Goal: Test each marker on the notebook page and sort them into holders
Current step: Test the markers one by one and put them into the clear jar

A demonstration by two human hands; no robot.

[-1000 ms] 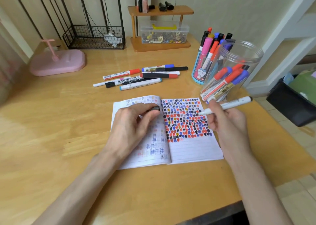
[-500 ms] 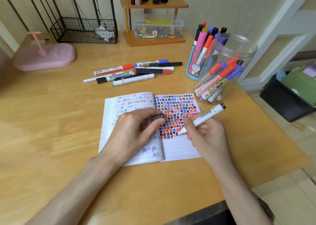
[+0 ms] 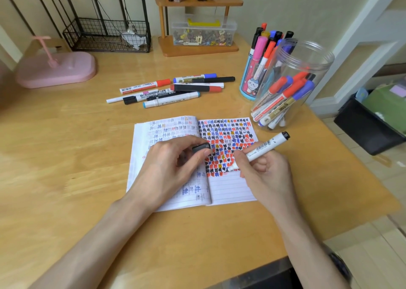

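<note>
Wooden desk (image 3: 66,157) carries your open notebook (image 3: 228,190). Your left hand (image 3: 169,170) rests on its left page, pinching a black cap (image 3: 201,148). Your right hand (image 3: 263,174) grips a white marker (image 3: 261,149), tip on the scribbled right page.

Bare bench (image 3: 66,157) lies open left of the notebook (image 3: 230,190); behind it loose markers (image 3: 193,88) bar the way — the clear jar (image 3: 316,56) crowds the right.

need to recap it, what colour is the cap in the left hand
The cap is black; the head view shows it.
</note>
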